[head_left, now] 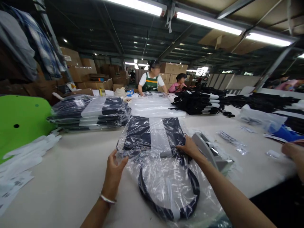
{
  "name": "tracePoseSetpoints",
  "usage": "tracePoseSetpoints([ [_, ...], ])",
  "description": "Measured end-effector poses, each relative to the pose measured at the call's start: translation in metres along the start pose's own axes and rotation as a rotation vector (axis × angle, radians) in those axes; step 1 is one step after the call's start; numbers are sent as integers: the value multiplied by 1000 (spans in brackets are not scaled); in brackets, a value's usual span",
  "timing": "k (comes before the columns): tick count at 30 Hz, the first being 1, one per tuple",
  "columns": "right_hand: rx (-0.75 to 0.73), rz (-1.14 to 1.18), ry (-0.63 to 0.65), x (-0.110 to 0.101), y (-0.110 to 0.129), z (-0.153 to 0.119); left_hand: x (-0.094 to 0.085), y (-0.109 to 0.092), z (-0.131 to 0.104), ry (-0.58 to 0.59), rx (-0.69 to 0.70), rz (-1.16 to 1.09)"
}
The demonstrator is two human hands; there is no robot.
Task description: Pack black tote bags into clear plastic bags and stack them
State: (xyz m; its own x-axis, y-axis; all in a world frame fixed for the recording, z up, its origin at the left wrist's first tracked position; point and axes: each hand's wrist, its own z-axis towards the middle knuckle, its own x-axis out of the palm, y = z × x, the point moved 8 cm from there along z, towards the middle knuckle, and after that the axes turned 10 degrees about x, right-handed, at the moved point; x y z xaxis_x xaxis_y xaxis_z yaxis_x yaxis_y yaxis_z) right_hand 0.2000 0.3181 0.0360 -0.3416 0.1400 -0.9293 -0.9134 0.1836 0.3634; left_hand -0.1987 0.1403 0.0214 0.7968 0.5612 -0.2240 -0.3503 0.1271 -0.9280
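A clear plastic bag [171,169] lies on the table in front of me. Inside is a folded dark navy item [137,134] with a grey-white band across its middle. A dark strap [196,186] loops out below it under the plastic, towards me. My left hand [114,169], with a silver bangle on the wrist, holds the plastic at the left edge, fingers curled and thumb over it. At the right edge, my right hand [190,147] grips the bag with its thumb on top of the dark item; some of its fingers are hidden.
Bagged dark items [95,110] are stacked at left, near a green board [23,123]. A grey tape dispenser [209,150] stands right of my work. Black goods [201,101] are piled beyond. Across the table is a co-worker [152,80]; another person's hand [294,155] reaches in at right.
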Motion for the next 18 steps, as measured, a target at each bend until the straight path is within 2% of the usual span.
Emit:
tracePoseSetpoints([
  [2, 51, -123, 33, 4, 1, -1, 5, 20, -29, 100, -303, -313],
  [4, 81, -204, 87, 7, 8, -1, 20, 18, -58, 222, -496, -537],
  [7, 66, -233, 141, 4, 18, 2, 47, 2, -87, 361, -615, -666],
  [9, 55, -248, 162, 1, 20, 2, 65, -5, -93, 410, -589, -629],
  [12, 38, -254, 199, -5, 21, -4, 76, -4, -76, 337, -445, -499],
  [14, 12, -247, 233, -8, 24, -11, 68, 4, -53, 259, -386, -454],
  [16, -45, -225, 288, -10, 30, -22, 45, 15, -24, 226, -345, -382],
  [18, -128, -187, 370, -11, 38, -38, 7, 21, 6, 253, -246, -154],
])
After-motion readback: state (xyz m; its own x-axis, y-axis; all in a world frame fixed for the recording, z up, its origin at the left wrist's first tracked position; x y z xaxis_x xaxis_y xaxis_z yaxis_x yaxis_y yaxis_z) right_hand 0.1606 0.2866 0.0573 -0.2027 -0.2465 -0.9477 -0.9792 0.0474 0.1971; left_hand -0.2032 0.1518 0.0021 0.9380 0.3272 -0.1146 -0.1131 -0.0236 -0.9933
